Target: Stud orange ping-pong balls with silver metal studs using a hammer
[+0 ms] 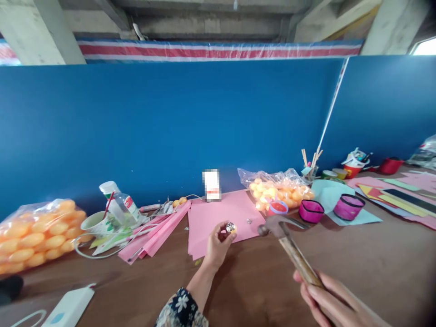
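My left hand (220, 243) pinches a small round shiny silver object (230, 228) between thumb and fingers, over the near part of the pink paper (218, 218). What exactly the round object is I cannot tell. In my right hand (329, 295) is a claw hammer (296, 252), gripped by its wooden handle. The hammer's metal head points left and is raised beside the paper's right edge. A small silver piece (249, 221) lies on the paper, between the round object and the hammer head.
Bags of orange balls (41, 234) stand left and back right. Pink strips (155, 234), a plastic bottle (121, 204) and a white cable lie left. Purple fabric rings (349, 207), a red cup (278, 207) and coloured sheets (405, 200) sit right. A blue partition (211, 118) closes the back.
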The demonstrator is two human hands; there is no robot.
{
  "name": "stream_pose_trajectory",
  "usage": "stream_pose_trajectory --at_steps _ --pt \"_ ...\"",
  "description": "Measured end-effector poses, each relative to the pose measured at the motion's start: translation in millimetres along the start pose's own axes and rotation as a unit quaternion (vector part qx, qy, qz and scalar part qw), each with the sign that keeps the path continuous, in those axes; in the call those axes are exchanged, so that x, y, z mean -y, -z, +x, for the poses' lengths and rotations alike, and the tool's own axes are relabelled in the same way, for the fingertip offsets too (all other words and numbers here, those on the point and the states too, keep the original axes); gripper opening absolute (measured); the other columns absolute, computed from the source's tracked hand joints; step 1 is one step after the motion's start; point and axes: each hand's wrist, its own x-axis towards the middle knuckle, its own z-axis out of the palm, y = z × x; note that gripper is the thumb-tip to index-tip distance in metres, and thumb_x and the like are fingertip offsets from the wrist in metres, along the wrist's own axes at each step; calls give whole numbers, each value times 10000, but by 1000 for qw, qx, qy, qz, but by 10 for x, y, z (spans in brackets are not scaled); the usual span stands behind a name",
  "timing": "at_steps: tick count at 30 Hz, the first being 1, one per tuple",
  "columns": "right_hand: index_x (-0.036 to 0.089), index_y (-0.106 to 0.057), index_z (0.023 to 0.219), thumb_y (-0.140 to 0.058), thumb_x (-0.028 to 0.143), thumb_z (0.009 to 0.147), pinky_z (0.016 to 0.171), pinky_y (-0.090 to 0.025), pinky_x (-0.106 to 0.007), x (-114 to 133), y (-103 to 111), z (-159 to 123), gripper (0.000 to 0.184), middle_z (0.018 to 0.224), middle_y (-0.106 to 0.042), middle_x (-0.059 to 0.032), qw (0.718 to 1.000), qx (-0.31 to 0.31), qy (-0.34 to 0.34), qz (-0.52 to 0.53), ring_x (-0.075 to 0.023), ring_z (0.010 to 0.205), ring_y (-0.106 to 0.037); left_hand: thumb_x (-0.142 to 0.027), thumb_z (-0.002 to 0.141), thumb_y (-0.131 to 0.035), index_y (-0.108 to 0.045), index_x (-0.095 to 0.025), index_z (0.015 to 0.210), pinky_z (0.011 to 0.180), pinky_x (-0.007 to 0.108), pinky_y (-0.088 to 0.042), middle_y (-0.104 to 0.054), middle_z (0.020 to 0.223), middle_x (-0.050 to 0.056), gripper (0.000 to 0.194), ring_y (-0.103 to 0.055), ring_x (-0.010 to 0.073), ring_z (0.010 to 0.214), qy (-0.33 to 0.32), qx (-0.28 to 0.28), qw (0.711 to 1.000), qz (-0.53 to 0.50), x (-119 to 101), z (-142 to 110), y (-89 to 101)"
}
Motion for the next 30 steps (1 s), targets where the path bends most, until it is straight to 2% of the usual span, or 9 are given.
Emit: stream_pose_trajectory --at_steps 1,4,6,10,13,17,22,27,30 --pt "239 -553 1042 -414 527 803 399 -402 -260 121 -103 10 399 610 -543 -22 999 36 -9 22 -129 413 -490 -314 628 -693 -579 -159 1026 636 247 -496 -637 887 52 443 -580 107 652 2 4 1000 0 -5 -3 1" --pt "220 -488 1083 -414 539 805 414 -371 -229 331 -334 80 429 578 -474 27 996 60 4 68 -101 427 -426 -292 608 -705 -583 -156 992 633 244 -492 -642 870 52 426 -584 115 664 4 4 1000 1 -5 -5 3" --pt "206 -456 1088 -414 546 808 417 -348 -213 388 -447 136 442 556 -431 51 993 70 15 90 -86 424 -390 -272 605 -707 -581 -159 988 628 240 -491 -643 865 45 419 -581 112 656 0 3 1000 2 3 -3 2" --pt "175 -432 1064 -424 528 815 410 -332 -200 475 -584 226 432 630 -436 48 988 109 28 105 -59 428 -372 -242 590 -715 -591 -169 978 625 237 -489 -649 834 28 414 -577 109 644 -12 -1 1000 -8 7 -3 -11" --pt "162 -431 1041 -414 503 833 411 -331 -194 538 -606 256 400 651 -435 46 987 126 32 95 -48 434 -373 -228 586 -718 -599 -165 970 618 240 -489 -655 837 32 407 -577 109 633 -10 1 1000 -13 -7 -3 -22" --pt "169 -394 1067 -394 486 853 410 -328 -188 537 -611 268 383 645 -414 55 986 110 54 113 -45 437 -355 -234 589 -719 -600 -163 984 640 236 -487 -659 838 36 418 -595 121 676 -4 -9 1000 -21 -12 3 -23" --pt "164 -421 1021 -418 514 827 388 -317 -185 488 -639 303 401 631 -417 57 988 109 36 105 -42 418 -355 -261 622 -701 -605 -153 996 659 237 -482 -661 852 44 401 -603 139 732 8 10 1000 -25 6 -2 -11" --pt "173 -396 1056 -426 498 829 392 -322 -182 518 -636 311 398 625 -410 63 983 104 45 144 -44 423 -345 -273 645 -684 -607 -143 1003 707 253 -478 -660 888 54 388 -600 159 797 5 12 1000 -20 8 -3 -10" --pt "166 -422 1025 -437 503 819 389 -324 -184 539 -639 313 395 620 -416 60 985 112 34 125 -44 417 -353 -277 658 -673 -610 -138 1004 704 255 -478 -662 878 53 378 -600 158 784 6 18 1000 -3 -14 -9 -15"
